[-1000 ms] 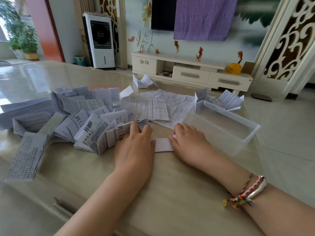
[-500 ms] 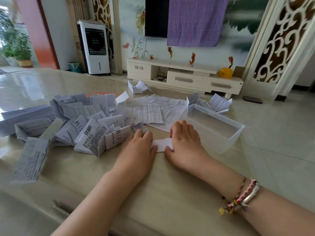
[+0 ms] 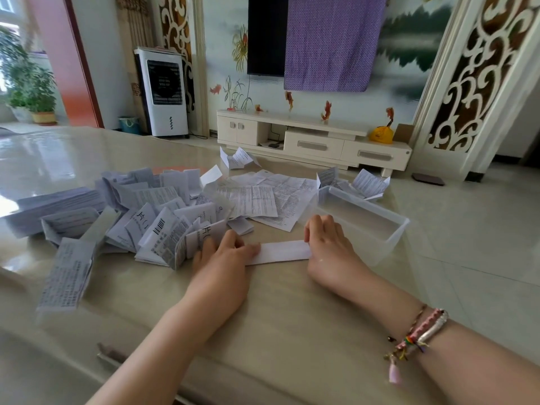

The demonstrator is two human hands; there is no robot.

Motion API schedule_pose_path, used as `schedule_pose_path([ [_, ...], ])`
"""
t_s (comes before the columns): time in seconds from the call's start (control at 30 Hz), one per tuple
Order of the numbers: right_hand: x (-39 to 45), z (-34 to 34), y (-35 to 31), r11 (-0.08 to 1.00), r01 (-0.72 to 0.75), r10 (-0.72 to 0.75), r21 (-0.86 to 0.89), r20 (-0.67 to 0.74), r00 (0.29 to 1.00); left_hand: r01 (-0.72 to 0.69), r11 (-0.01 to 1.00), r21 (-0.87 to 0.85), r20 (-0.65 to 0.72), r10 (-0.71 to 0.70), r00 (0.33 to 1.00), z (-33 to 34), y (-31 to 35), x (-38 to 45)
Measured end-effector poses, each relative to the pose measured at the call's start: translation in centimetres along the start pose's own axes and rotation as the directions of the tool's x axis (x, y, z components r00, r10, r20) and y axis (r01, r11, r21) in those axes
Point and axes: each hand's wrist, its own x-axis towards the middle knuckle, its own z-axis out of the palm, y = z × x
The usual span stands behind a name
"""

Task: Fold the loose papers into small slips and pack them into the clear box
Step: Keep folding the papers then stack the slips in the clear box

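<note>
A long white folded paper strip [image 3: 282, 252] lies flat on the beige table [image 3: 277, 331]. My left hand [image 3: 222, 267] presses down on its left end, and my right hand [image 3: 328, 247] pinches and presses its right end. The clear plastic box [image 3: 388, 232] stands just right of my right hand, open on top; it looks empty. A heap of folded printed papers [image 3: 152, 223] lies left of my left hand. Unfolded printed sheets [image 3: 268, 197] lie behind the strip.
More folded slips [image 3: 368, 182] sit behind the box and one [image 3: 238, 159] at the far table edge. A loose slip [image 3: 65, 276] lies near the left front edge. The table's right edge runs just past the box, with tiled floor beyond.
My hands have slid apart along the strip: half a second ago they nearly touched with only a short piece showing, now a long stretch of paper shows between them.
</note>
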Motion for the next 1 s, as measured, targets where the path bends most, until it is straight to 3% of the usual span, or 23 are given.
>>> schedule_pose_path([
  [0.1,-0.2,-0.3,0.2,0.996,0.063,-0.062,0.059,-0.016,0.998,-0.027,1.000,0.007,-0.013,0.027,1.000,0.0,-0.1,-0.1],
  [0.2,-0.4,-0.9,0.6,0.966,0.217,-0.218,0.141,-0.009,0.976,-0.041,0.999,-0.007,-0.055,0.040,0.998,-0.1,-0.2,-0.1],
  [0.4,0.8,-1.9,1.6,0.891,0.449,-0.430,-0.059,0.201,0.880,-0.075,0.990,-0.123,-0.106,0.062,0.992,-0.7,-0.8,-0.2],
  [0.53,2.1,-2.1,1.8,0.751,0.602,-0.558,-0.272,0.228,0.798,-0.176,0.984,-0.038,-0.116,0.171,0.978,-1.1,-1.1,-0.6],
  [0.7,2.8,-1.7,1.8,0.608,0.616,-0.624,-0.500,0.179,0.761,-0.314,0.947,0.064,-0.150,0.320,0.936,-1.5,-1.0,-0.1],
  [0.87,2.6,-1.3,1.4,0.564,0.542,-0.716,-0.623,-0.041,0.697,-0.339,0.932,0.127,-0.110,0.353,0.929,-1.5,-0.6,0.4],
  [1.0,1.9,-1.1,1.3,0.576,0.509,-0.733,-0.639,-0.130,0.667,-0.305,0.936,0.174,-0.102,0.325,0.940,-1.0,-0.7,0.2],
])
